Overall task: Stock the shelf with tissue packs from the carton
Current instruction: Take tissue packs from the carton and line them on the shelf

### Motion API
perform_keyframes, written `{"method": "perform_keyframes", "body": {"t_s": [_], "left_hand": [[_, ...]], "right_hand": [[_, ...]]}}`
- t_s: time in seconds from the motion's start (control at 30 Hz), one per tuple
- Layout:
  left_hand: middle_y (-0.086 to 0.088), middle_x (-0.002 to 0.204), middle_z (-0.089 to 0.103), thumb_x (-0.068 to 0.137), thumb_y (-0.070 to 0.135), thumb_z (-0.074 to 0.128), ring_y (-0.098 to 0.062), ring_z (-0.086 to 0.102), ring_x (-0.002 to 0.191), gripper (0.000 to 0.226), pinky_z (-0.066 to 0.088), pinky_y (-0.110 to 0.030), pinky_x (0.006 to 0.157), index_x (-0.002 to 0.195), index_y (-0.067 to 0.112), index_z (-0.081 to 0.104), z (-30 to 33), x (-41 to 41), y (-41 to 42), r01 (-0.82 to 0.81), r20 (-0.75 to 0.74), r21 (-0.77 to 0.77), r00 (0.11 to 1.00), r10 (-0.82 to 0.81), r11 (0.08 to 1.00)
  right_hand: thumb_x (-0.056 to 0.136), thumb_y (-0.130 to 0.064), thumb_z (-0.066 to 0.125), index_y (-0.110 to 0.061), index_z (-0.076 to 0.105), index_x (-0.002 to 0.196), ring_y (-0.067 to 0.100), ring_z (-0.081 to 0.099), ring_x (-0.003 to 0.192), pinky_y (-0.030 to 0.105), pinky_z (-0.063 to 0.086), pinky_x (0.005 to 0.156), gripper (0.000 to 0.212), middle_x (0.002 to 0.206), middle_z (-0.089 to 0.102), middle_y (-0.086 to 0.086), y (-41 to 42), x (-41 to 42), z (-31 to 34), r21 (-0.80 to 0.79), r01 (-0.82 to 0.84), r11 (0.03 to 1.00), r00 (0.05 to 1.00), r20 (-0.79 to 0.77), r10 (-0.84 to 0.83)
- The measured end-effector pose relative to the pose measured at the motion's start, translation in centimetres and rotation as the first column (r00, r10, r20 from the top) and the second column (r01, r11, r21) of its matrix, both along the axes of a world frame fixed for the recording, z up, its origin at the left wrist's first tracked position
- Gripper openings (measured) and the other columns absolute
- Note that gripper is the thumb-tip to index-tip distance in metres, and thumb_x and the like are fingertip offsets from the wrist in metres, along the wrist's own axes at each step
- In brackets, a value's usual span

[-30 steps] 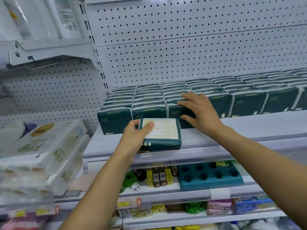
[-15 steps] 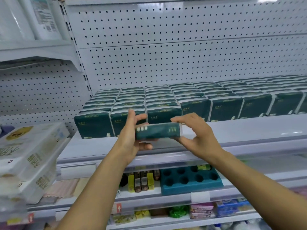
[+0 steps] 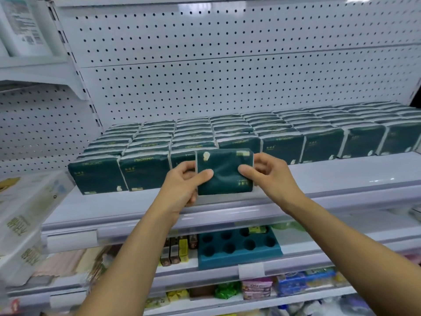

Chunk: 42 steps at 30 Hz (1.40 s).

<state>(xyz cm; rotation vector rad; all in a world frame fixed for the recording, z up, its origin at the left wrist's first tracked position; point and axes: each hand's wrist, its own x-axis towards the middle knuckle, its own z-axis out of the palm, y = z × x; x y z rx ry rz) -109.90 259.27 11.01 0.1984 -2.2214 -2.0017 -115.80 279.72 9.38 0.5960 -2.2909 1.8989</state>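
Observation:
A dark green tissue pack stands upright between my two hands, its broad face toward me, just above the front of the white shelf. My left hand grips its left edge, thumb across the front. My right hand pinches its right edge. Behind it, several rows of matching green tissue packs stand packed along the shelf, reaching back to the pegboard. The carton is out of view.
White pegboard backs the shelf. White bagged tissue bundles are stacked at the left. On the lower shelf sit a teal tray with round holes and small boxes. Colourful packets fill the shelf below.
The pack was lying flat under my left hand, then got lifted and turned onto its edge. My right hand left the shelf row and took the pack's right side.

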Motion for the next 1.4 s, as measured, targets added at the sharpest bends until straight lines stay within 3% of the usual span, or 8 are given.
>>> {"method": "perform_keyframes", "body": {"t_s": [0.13,0.3,0.43,0.53,0.63,0.7,1.17,1.4], "left_hand": [[0.010,0.077,0.071,0.063,0.053,0.084,-0.015,0.068,0.077,0.047,0.056,-0.046,0.077,0.105,0.040,0.066,0.9,-1.0,1.5,-0.090,-0.158,-0.305,0.986,0.043,0.948],[0.022,0.084,0.069,0.070,0.054,0.079,0.001,0.055,0.072,0.037,0.049,-0.036,0.072,0.103,0.048,0.064,1.9,-1.6,4.1,-0.125,-0.288,-0.534,0.957,-0.041,0.836],[0.025,0.106,0.064,0.090,0.059,0.055,-0.003,0.054,0.104,0.030,0.041,-0.035,0.097,0.113,0.041,0.061,1.0,-2.3,3.2,-0.272,-0.436,-0.410,0.897,0.075,0.871],[0.009,0.144,0.050,0.096,0.042,0.054,-0.012,0.037,0.137,0.046,0.012,-0.039,0.121,0.140,0.030,0.048,-0.1,-3.3,0.7,-0.447,-0.494,-0.710,0.867,0.067,0.545],[0.003,0.164,0.018,0.092,0.037,0.061,-0.016,0.010,0.152,0.074,-0.013,-0.039,0.120,0.155,0.024,0.024,-1.4,-4.4,-1.0,-0.332,-0.346,-0.922,0.938,-0.036,0.197],[0.002,0.166,0.008,0.094,0.037,0.060,-0.016,0.001,0.153,0.081,-0.017,-0.041,0.119,0.158,0.022,0.013,-1.9,-4.9,-1.4,-0.311,-0.316,-0.947,0.947,-0.058,0.085],[0.001,0.156,0.037,0.086,0.023,0.073,-0.018,0.030,0.147,0.076,-0.005,-0.040,0.123,0.151,0.020,0.034,-2.5,-6.2,-1.9,-0.393,-0.405,-0.910,0.910,-0.091,0.132],[0.002,0.152,0.041,0.085,0.032,0.072,-0.017,0.034,0.143,0.073,-0.005,-0.044,0.123,0.148,0.022,0.038,-2.6,-6.2,-1.8,-0.413,-0.423,-0.903,0.902,-0.086,0.113]], "right_hand": [[0.074,-0.032,0.082,-0.031,0.036,0.142,0.013,0.046,0.117,0.027,0.039,0.096,0.082,0.138,0.045,-0.008,1.9,-0.7,0.1,0.343,0.231,0.911,0.894,-0.444,-0.060],[0.081,-0.047,0.069,-0.026,0.050,0.136,0.018,0.048,0.108,0.027,0.030,0.088,0.062,0.116,0.059,-0.005,2.2,-1.0,1.4,0.416,0.458,0.785,0.636,-0.770,0.037],[0.082,-0.025,0.077,-0.025,0.055,0.114,0.006,0.055,0.089,0.016,0.041,0.077,0.039,0.102,0.062,-0.005,3.5,-1.2,1.2,0.158,0.262,0.952,0.894,-0.411,-0.178],[0.084,-0.013,0.075,-0.018,0.050,0.104,0.006,0.059,0.076,0.021,0.050,0.069,0.033,0.096,0.065,0.000,4.2,-1.6,0.3,-0.096,0.228,0.969,0.962,-0.130,-0.240],[0.084,-0.011,0.074,-0.020,0.047,0.111,0.024,0.065,0.088,0.039,0.058,0.079,0.039,0.100,0.067,0.009,4.3,-2.4,-0.9,-0.128,0.259,0.957,0.966,0.015,-0.259],[0.083,-0.011,0.074,-0.026,0.047,0.112,0.029,0.067,0.090,0.043,0.059,0.080,0.042,0.102,0.065,0.008,4.1,-2.8,-1.2,-0.110,0.274,0.955,0.962,0.038,-0.271],[0.084,-0.052,0.068,-0.019,0.051,0.093,0.021,0.058,0.082,0.037,0.049,0.071,0.038,0.088,0.060,-0.004,1.6,-4.5,-1.6,0.510,0.428,0.746,0.900,-0.165,-0.404],[0.085,-0.050,0.064,-0.018,0.047,0.080,0.019,0.054,0.066,0.047,0.044,0.096,0.037,0.068,0.059,-0.006,1.0,-4.8,-0.9,0.567,0.510,0.647,0.851,-0.222,-0.476]]}}
